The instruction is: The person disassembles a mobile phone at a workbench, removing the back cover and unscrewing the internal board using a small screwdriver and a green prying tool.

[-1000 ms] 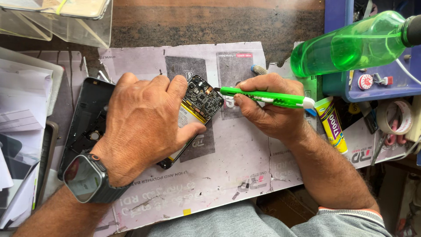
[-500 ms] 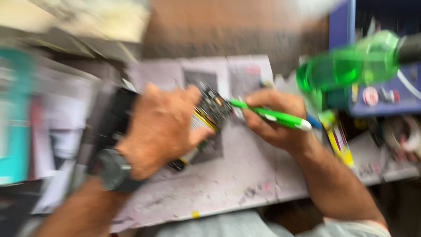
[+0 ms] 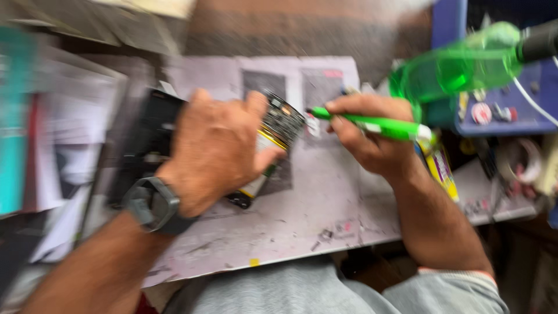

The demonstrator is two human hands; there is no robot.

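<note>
At frame centre the left hand (image 3: 218,148) clamps an opened phone (image 3: 273,136) tilted above the desk (image 3: 302,232), while the right hand (image 3: 372,136), grip pinched around a green screwdriver (image 3: 372,124), works its tip at the phone's upper edge; continuing likely needs steadier aim.

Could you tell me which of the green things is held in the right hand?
The green pen-like tool, gripped by the right hand; the green bottle lies untouched farther right.

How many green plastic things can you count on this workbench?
2. A translucent green plastic bottle lies at upper right by the blue box; a green plastic brush handle is in the right hand. Blur may hide others.
</note>
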